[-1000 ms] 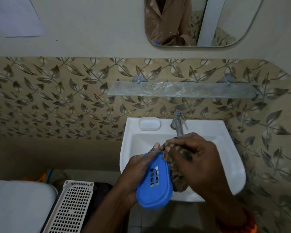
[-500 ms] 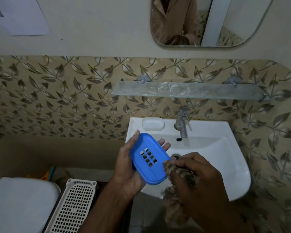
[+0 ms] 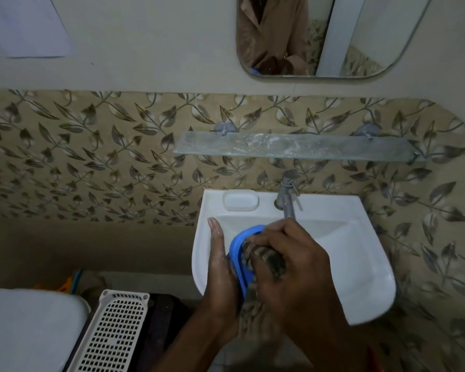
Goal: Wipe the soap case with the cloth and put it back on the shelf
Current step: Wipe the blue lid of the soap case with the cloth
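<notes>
Over the sink (image 3: 360,264), the left hand (image 3: 222,267) grasps the blue soap case (image 3: 238,253) on edge; the right hand (image 3: 293,264) clenches the cloth (image 3: 269,257) against it, below the shelf (image 3: 293,146).

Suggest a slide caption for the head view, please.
Right hand wipes blue soap case with cloth over sink.

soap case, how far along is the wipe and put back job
Done: nothing is finished. In hand: the left hand holds the blue soap case over the sink while the right hand presses the cloth into it. Left: finish wiping, then set the case on the glass shelf, which holds nothing.
</notes>
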